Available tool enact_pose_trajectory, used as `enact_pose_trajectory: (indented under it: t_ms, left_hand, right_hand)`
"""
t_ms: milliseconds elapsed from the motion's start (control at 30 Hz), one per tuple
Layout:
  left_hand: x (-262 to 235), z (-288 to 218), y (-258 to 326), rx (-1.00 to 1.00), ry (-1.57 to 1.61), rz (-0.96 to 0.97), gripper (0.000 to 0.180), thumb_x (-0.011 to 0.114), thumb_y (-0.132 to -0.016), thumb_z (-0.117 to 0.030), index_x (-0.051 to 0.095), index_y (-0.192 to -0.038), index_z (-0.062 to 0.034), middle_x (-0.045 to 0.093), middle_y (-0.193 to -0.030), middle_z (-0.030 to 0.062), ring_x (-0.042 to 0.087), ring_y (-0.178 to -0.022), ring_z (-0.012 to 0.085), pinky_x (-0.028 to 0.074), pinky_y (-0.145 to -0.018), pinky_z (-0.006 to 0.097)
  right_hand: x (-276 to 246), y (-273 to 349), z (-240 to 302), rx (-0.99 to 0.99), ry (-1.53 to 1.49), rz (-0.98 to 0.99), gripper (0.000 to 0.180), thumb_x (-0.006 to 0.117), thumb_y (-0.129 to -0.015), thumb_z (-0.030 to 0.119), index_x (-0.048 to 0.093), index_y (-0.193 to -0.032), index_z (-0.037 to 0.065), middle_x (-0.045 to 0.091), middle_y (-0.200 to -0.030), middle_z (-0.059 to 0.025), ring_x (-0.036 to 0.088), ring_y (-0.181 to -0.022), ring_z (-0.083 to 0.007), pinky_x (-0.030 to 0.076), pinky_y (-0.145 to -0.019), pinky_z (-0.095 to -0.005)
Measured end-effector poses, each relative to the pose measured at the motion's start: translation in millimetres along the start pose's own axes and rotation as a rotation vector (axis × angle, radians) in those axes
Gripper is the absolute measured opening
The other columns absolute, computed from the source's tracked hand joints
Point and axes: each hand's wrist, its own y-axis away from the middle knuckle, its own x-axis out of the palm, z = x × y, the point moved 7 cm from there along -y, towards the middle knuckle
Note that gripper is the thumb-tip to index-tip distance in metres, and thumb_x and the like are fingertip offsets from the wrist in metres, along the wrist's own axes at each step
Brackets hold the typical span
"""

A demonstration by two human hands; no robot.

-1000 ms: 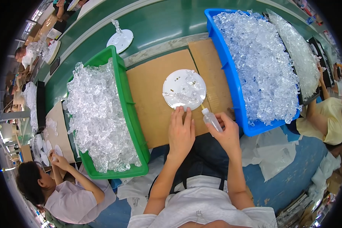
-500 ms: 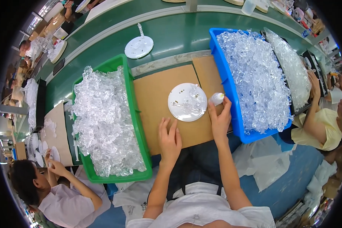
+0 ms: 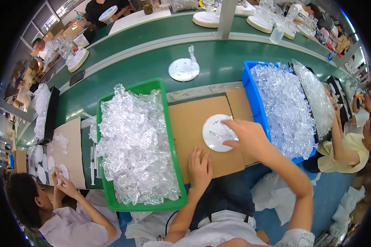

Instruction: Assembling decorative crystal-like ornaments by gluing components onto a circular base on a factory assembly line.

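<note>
On the brown cardboard lies a white round plate with small holes and clear plastic pieces on its right part. My right hand is over the plate's right edge, index finger and thumb apart beside the clear pieces; its other fingers are mostly hidden. The white bottle is not visible now. My left hand lies on the cardboard below the plate, fingers stretched out, holding nothing. A green bin heaped with clear plastic pieces stands at left, and a blue bin of similar pieces at right.
Farther back on the green bench lies another white plate with a clear upright piece. A co-worker sits at left beside a cardboard sheet; another person works at right. Behind the bench stand a metal post and more plates.
My right hand has moved over the plate, and the white bottle it held has gone from sight. The view has shifted, so the bench sits lower and farther right. My left hand stays on the cardboard.
</note>
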Motion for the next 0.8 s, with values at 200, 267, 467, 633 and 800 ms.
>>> enact_pose_trajectory:
  t_ms: [200,267,467,633,800]
  left_hand:
    - [3,3,0,0.000,-0.030,0.041,0.025,0.059,-0.082,-0.007,0.061,-0.106,-0.0005,0.052,-0.117,0.0211,0.048,-0.115,0.0419,0.038,-0.098,0.051]
    - [0,4,-2,0.010,-0.057,0.017,0.025,0.059,-0.081,-0.007,0.061,-0.106,-0.0007,0.052,-0.117,0.0210,0.048,-0.115,0.0418,0.038,-0.098,0.051]
    - [0,3,0,0.017,-0.063,0.005,0.028,0.060,-0.080,-0.007,0.061,-0.107,-0.0012,0.052,-0.118,0.0209,0.048,-0.115,0.0417,0.038,-0.098,0.054]
    - [13,-4,-1,0.008,0.000,0.071,0.032,0.061,-0.079,-0.008,0.061,-0.110,-0.0021,0.052,-0.120,0.0211,0.047,-0.117,0.0406,0.038,-0.099,0.054]
    - [4,4,3,-0.044,-0.027,0.057,0.031,0.061,-0.079,-0.008,0.062,-0.109,-0.0022,0.053,-0.118,0.0212,0.048,-0.117,0.0398,0.038,-0.099,0.053]
  right_hand:
    - [-16,-72,12,-0.154,0.186,0.127,0.019,0.069,-0.075,0.026,0.070,-0.089,0.014,0.066,-0.074,-0.0117,0.064,-0.069,-0.0329,0.050,-0.063,-0.0421]
    - [-36,-119,27,-0.232,0.169,0.068,0.018,0.068,-0.074,0.026,0.069,-0.086,0.012,0.067,-0.077,-0.0117,0.064,-0.073,-0.0325,0.050,-0.066,-0.0423]
    - [-44,-308,37,-0.262,0.106,-0.128,0.019,0.073,-0.069,0.026,0.070,-0.081,0.012,0.067,-0.080,-0.0133,0.065,-0.081,-0.0316,0.052,-0.073,-0.0426]
    - [36,-406,-34,-0.080,0.307,-0.177,0.027,0.078,-0.065,0.029,0.070,-0.084,0.013,0.068,-0.086,-0.0145,0.065,-0.087,-0.0321,0.052,-0.078,-0.0427]
    - [42,-395,-29,-0.213,0.301,-0.098,0.064,0.080,-0.063,0.036,0.057,-0.116,0.008,0.064,-0.105,-0.0164,0.062,-0.097,-0.0326,0.050,-0.082,-0.0438]
